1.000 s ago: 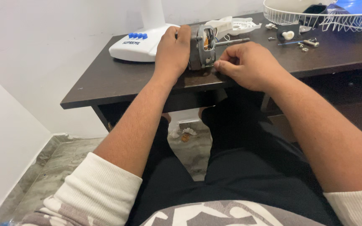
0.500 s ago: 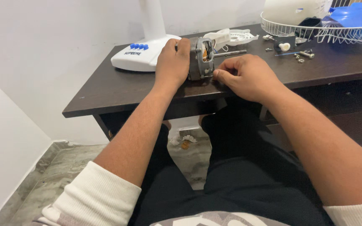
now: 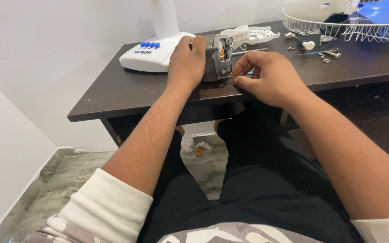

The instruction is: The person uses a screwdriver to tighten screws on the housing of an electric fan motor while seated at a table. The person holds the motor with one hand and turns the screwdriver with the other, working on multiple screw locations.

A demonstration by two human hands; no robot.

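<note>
Left of centre in the frame, the left hand [image 3: 186,63] wraps its fingers around the fan motor [image 3: 218,57], standing on the dark table [image 3: 113,90]. The right hand [image 3: 266,76] pinches its lower edge with thumb and forefinger. Screws [image 3: 332,54] and a white cover [image 3: 253,33] lie loose at upper right, so the motor looks far from reassembled.

White walls [image 3: 46,54], dark wooden desk [image 3: 127,90], floor [image 3: 46,189] apparently mottled stone.
</note>
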